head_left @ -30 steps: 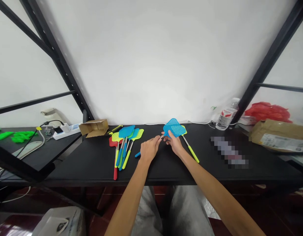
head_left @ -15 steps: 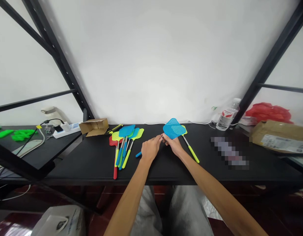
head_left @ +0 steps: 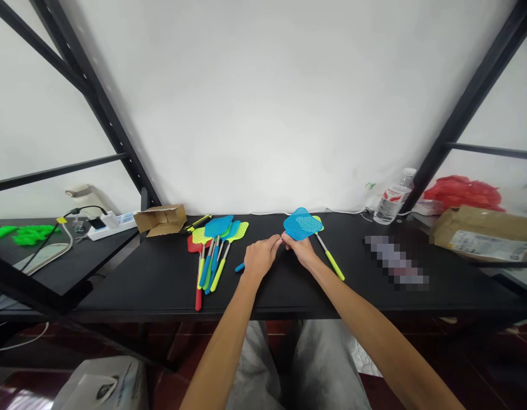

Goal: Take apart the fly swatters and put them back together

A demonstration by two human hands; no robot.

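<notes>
Both of my hands grip one blue fly swatter point(head_left: 302, 224) over the middle of the black table point(head_left: 160, 285). My left hand point(head_left: 261, 254) is closed around its shaft, with the blue handle end poking out at the left. Just below the swatter's head, my right hand point(head_left: 299, 249) pinches the shaft, and the two hands nearly touch. The shaft itself is mostly hidden by my fingers. Behind the blue head lies a yellow-green fly swatter point(head_left: 334, 265), its handle pointing toward me. To the left of my hands rests a pile of fly swatters point(head_left: 219, 226) in blue, green, yellow and red.
An open cardboard box point(head_left: 161, 221) stands at the back left, near a white power strip point(head_left: 113, 225). At the right are a water bottle point(head_left: 395, 196), a brown package point(head_left: 481, 233) and a red plastic bag point(head_left: 464, 192). Black metal posts point(head_left: 464, 108) rise on both sides.
The view has shifted slightly. Both hands keep their hold on the blue fly swatter, whose head is tilted a little differently. The other swatters lie as before.
</notes>
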